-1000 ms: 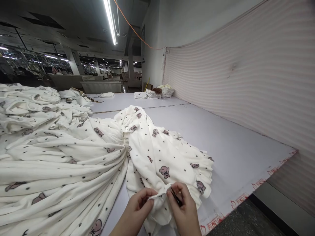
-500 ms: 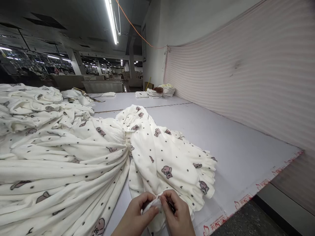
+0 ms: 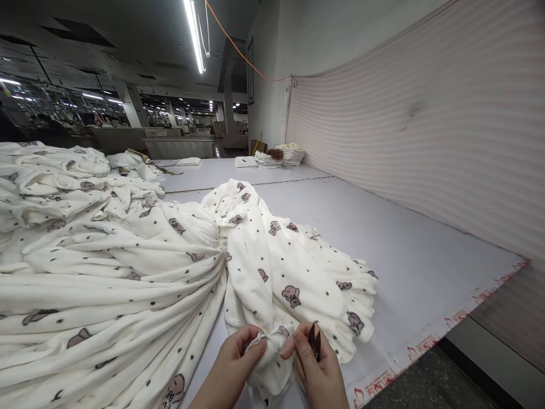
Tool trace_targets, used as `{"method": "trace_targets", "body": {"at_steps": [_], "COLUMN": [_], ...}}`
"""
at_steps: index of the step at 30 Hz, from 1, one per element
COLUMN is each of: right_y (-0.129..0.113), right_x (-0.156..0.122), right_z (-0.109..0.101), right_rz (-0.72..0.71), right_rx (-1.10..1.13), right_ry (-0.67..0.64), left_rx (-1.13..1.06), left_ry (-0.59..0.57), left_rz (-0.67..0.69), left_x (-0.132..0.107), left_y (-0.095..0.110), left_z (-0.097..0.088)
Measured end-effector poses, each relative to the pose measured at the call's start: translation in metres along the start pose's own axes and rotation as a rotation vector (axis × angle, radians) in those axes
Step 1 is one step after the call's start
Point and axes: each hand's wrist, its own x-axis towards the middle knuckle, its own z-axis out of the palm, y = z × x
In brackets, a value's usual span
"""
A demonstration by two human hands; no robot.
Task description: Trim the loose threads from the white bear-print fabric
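Observation:
A white plush garment (image 3: 279, 255) printed with pinkish-brown animals and dark dots lies over the near part of the table. My left hand (image 3: 240, 355) is closed on a gathered edge of it, pinching the cloth between thumb and forefinger. Just to the right, my right hand (image 3: 313, 363) is closed round dark thread snips (image 3: 314, 341), their two pointed blades sticking up past the fingers. Its thumb and forefinger are beside the raised cloth; whether they also grip it I cannot tell. The snips' handle is hidden in the palm.
A large heap of the same printed cloth (image 3: 106, 284) covers the left side. Folded white stacks (image 3: 268, 160) stand at the table's far end. A pale striped sheet (image 3: 409, 130) hangs along the right. The table's right edge (image 3: 430, 344) carries red-printed tape.
My hands have moved slightly apart. The right hand has turned, so the blades of the snips now show, and more of the cloth between the hands is visible.

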Motion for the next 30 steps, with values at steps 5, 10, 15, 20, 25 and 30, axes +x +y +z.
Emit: {"method": "trace_targets", "body": {"at_steps": [5,10,15,20,25,30], "right_y": [0.005,0.012,0.011,0.01,0.005,-0.001], "right_x": [-0.008,-0.012,-0.01,-0.011,-0.007,-0.004], "right_z": [-0.015,-0.018,-0.014,-0.012,-0.006,-0.006], "right_rz": [-0.133,-0.31,-0.376,-0.539,-0.586,-0.422], "right_rx": [-0.212,-0.486,-0.585,-0.717,-0.78,-0.553], "right_ry": [-0.16,-0.127,-0.068,-0.067,-0.179,-0.248], "left_rx": [-0.148,-0.236,-0.164,-0.023,0.278,0.392], "left_ry": [0.002,0.012,0.072,0.099,0.103,0.091], "left_rz": [-0.049,-0.045,-0.04,0.018,0.126,0.134], "left_x": [0.001,-0.002,-0.002,-0.002,-0.006,-0.007], "left_y": [0.002,0.007,0.007,0.004,0.007,0.014], "left_z": [0.0,0.003,0.004,0.003,0.001,0.001]}}
